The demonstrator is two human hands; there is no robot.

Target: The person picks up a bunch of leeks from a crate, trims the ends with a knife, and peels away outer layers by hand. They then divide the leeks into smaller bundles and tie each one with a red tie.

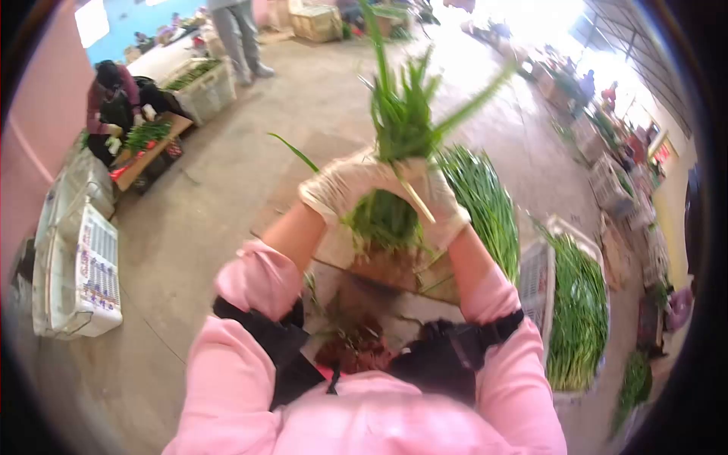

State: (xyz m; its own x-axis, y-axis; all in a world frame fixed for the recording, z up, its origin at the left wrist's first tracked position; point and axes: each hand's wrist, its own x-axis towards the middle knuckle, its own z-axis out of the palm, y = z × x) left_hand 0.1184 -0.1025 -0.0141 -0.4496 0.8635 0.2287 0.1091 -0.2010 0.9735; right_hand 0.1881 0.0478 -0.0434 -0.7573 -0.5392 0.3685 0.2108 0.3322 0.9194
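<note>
A bunch of long green chive-like stalks point(402, 121) is held up in front of me, its leaves fanning upward. My left hand point(341, 186), in a pale glove, is closed around its left side. My right hand point(440, 193), gloved too, grips the same bunch from the right. One pale stalk end slants down between the hands. Below them more cut greens point(385, 220) show over a low board, partly hidden by my wrists. Just beyond my right forearm lies a large heap of long green stalks point(481, 201).
On my right stands a white crate point(536, 280) filled with green stalks point(575, 311). White plastic crates point(98, 265) are at the left. Further off, a co-worker point(114, 98) bends over greens, and another person point(236, 38) stands on the concrete floor point(189, 227).
</note>
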